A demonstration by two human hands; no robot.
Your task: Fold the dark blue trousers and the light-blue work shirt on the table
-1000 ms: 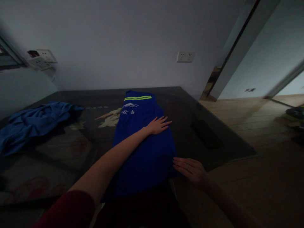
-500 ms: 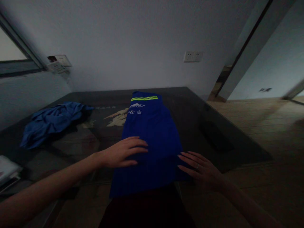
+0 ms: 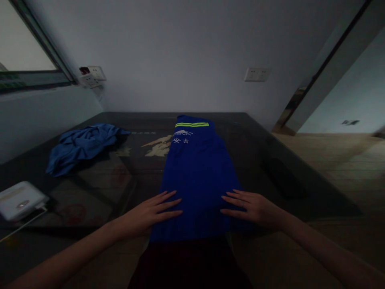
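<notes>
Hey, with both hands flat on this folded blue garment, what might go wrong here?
The folded blue garment lies at the near edge of the glossy table, so it may slide off. The left hand and right hand rest only on its side edges, so the middle may bunch.

The folded garment (image 3: 198, 172) under your palms is deep royal blue. Two thin neon yellow-green stripes cross its far end, with a white peak logo and white characters just below them. To the left of it, the crumpled cloth (image 3: 82, 145) is a paler, duller blue. The tabletop (image 3: 255, 136) around it is near-black glass with cream and faint red figures. Farther left, your charger box (image 3: 21, 198) is white. Beyond the garment, the socket plate (image 3: 257, 74) is white on a grey wall (image 3: 180, 52).
</notes>
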